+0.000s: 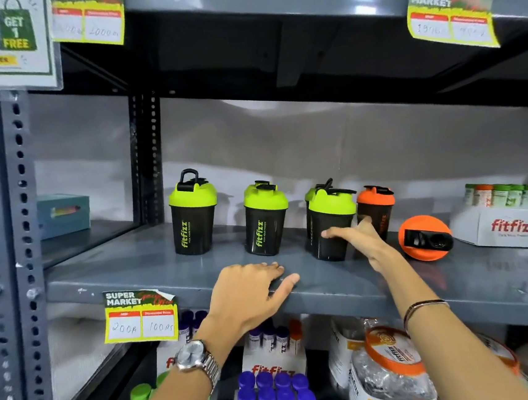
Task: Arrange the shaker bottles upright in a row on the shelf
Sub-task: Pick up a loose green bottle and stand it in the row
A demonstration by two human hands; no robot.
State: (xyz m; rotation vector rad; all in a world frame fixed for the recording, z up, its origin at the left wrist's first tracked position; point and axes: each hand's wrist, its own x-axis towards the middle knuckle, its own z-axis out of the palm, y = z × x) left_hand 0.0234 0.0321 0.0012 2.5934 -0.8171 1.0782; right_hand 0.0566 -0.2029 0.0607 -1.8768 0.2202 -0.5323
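Observation:
On the grey shelf [140,269] stand black shaker bottles with lime lids: one at the left [193,216], one in the middle [266,222] with another hidden behind it, and one on the right [331,225] with another behind it. An orange-lidded shaker [376,208] stands upright further right. Another orange-lidded shaker [426,238] lies on its side, lid facing me. My right hand [360,239] is open, fingers spread, just in front of the right lime shaker and the upright orange one. My left hand [249,294] rests open on the shelf's front edge.
A white fitfizz box [497,225] with small tubes sits at the shelf's right end. A teal box [62,212] lies on the neighbouring shelf at left. A price tag [141,314] hangs from the shelf edge. Bottles and jars [389,374] fill the shelf below.

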